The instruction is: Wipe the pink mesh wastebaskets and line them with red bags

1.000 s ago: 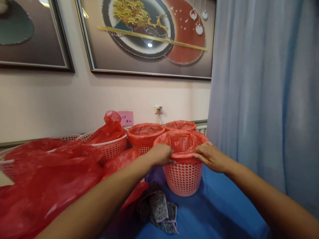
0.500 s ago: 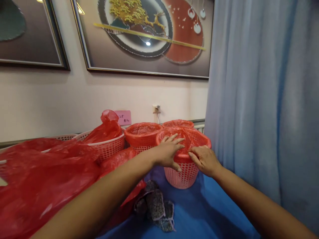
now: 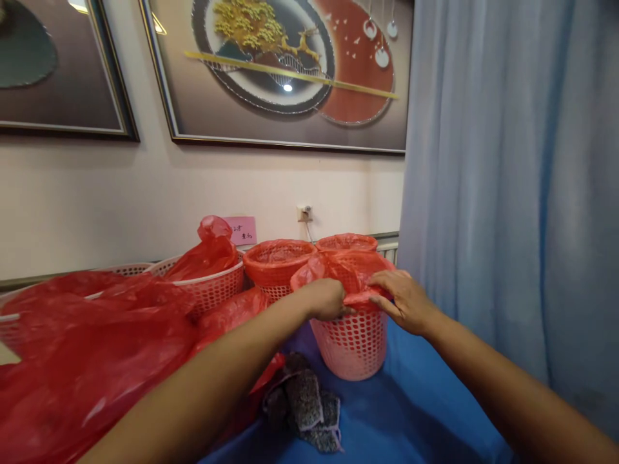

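A pink perforated plastic basket (image 3: 352, 348) stands on the blue cloth, lined with a red plastic bag (image 3: 355, 274) that folds over its rim. My left hand (image 3: 327, 299) is closed at the near left of the rim, gripping the bag's edge; its fingertips are partly hidden. On the rim's right side, my right hand (image 3: 403, 299) has its thumb in front and fingers over the top, pinching the bag. Grey speckled fabric pieces (image 3: 309, 403) with pale edging lie on the cloth below my left forearm.
Two more lined baskets, a left one (image 3: 279, 261) and a right one (image 3: 345, 241), stand behind. White-rimmed baskets (image 3: 215, 287) and a large heap of red plastic bags (image 3: 97, 341) fill the left. A blue curtain (image 3: 483, 193) hangs at right; a wall socket (image 3: 304, 214) is behind.
My left hand has gone from spread fingers to closed on the bag's edge. The bag has loosened and bunched at the rim, and the basket has shifted slightly toward me.
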The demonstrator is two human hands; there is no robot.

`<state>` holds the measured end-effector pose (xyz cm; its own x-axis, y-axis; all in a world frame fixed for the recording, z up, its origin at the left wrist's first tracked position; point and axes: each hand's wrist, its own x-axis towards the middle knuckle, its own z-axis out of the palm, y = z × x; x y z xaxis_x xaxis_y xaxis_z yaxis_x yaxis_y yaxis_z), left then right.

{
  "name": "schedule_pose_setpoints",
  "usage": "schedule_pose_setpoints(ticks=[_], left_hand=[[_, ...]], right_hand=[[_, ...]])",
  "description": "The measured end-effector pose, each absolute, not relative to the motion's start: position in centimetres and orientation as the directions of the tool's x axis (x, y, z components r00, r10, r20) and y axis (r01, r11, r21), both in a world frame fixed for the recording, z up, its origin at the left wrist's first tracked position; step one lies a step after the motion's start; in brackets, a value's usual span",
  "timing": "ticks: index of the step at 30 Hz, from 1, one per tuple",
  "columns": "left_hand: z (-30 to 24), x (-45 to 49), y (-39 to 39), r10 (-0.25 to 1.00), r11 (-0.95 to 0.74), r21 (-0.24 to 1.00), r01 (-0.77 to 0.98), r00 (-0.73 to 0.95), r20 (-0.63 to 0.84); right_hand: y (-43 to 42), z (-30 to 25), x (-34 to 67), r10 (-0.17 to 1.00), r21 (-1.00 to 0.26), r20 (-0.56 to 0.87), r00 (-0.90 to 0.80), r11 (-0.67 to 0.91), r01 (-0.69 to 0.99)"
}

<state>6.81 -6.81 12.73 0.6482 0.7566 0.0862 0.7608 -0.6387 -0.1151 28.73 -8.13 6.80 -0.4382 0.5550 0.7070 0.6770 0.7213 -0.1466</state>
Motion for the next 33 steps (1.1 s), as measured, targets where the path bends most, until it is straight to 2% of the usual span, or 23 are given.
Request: schedule_pose_setpoints(ticks=[3, 5, 9, 14, 18, 20, 22, 24, 26, 28, 30, 33], left_hand=[[12.0, 8.6, -8.7, 0.789, -0.594, -0.119, 0.795, 0.605, 0.106], [11.7, 9.0, -10.0, 0.795, -0.593, -0.073, 0.802, 0.597, 0.108], [13.0, 7.3, -9.8, 0.67, -0.74, 0.059, 0.67, 0.725, 0.16], [15.1, 4.2, -5.2, 0.592, -0.792, 0.052, 0.608, 0.747, 0.303], [13.7, 2.8, -3.2, 0.636, -0.765, -0.025, 0.644, 0.761, 0.127], [12.8, 2.2, -3.2, 0.673, -0.733, -0.049, 0.679, 0.733, 0.092], [12.1, 1.6, -3.4, 0.669, -0.728, -0.059, 0.683, 0.726, 0.159], [11.3, 1.1, -3.8, 0.634, -0.732, -0.031, 0.68, 0.698, 0.331], [10.0, 0.8, -4.3, 0.602, -0.712, 0.078, 0.697, 0.55, 0.579], [7.8, 1.0, -5.1, 0.595, -0.663, 0.273, 0.697, 0.269, 0.758], [4.7, 1.5, -6.1, 0.621, -0.604, 0.485, 0.632, -0.008, 0.784], [-1.3, 2.3, -7.5, 0.724, -0.544, 0.703, 0.458, -0.169, 0.669]], right_hand=[[-9.3, 6.6, 27.3, 0.484, -0.036, 0.73, -0.482, 0.732, 0.68], [-9.5, 5.6, 27.1, 0.478, 0.013, 0.741, -0.471, 0.692, 0.722], [-8.9, 3.2, 28.7, 0.479, -0.015, 0.8, -0.361, 0.618, 0.786], [-8.8, 2.1, 29.9, 0.453, -0.039, 0.827, -0.334, 0.638, 0.769], [-8.5, 2.1, 29.8, 0.456, -0.06, 0.838, -0.3, 0.624, 0.779], [-8.0, 2.1, 29.9, 0.452, -0.048, 0.838, -0.305, 0.618, 0.784], [-7.5, 2.1, 30.1, 0.449, -0.048, 0.839, -0.308, 0.624, 0.78], [-7.2, 2.1, 30.2, 0.448, -0.074, 0.851, -0.273, 0.618, 0.783], [-7.2, 2.0, 30.3, 0.447, -0.111, 0.867, -0.221, 0.604, 0.789], [-7.5, 1.9, 30.3, 0.448, -0.14, 0.873, -0.193, 0.609, 0.78], [-8.0, 1.8, 30.1, 0.457, -0.163, 0.865, -0.208, 0.648, 0.744], [-8.7, 1.8, 30.0, 0.454, -0.191, 0.864, -0.217, 0.695, 0.694]])
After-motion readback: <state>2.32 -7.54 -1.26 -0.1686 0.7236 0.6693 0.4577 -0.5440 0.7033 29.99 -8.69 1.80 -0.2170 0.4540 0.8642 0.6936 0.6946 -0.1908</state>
